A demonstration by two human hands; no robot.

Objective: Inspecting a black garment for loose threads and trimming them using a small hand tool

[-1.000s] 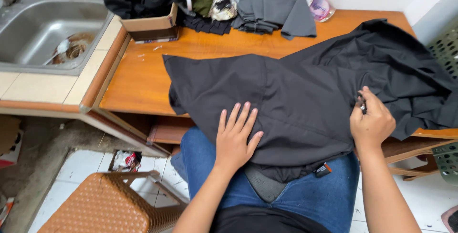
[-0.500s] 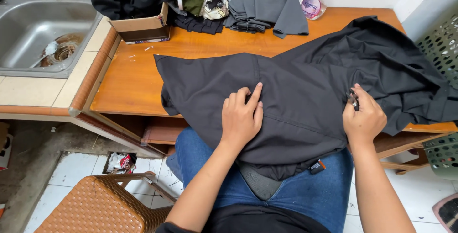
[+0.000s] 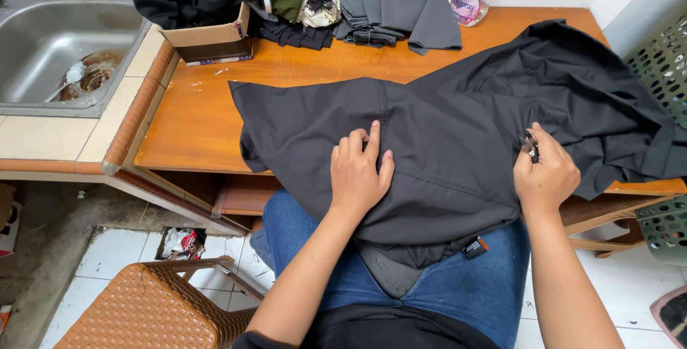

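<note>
A black garment (image 3: 458,141) lies spread across the desk's (image 3: 193,120) front edge and spills onto the person's lap. The left hand (image 3: 360,174) presses flat on it, fingers apart; the right hand (image 3: 545,177) pinches a small tool (image 3: 530,146) against the cloth. Folded dark pieces (image 3: 401,13) sit stacked at the back edge, this one still unfolded.

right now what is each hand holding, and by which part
Right hand grips a small dark tool, its type unclear. Left hand holds nothing, pressing flat on the black garment.
</note>
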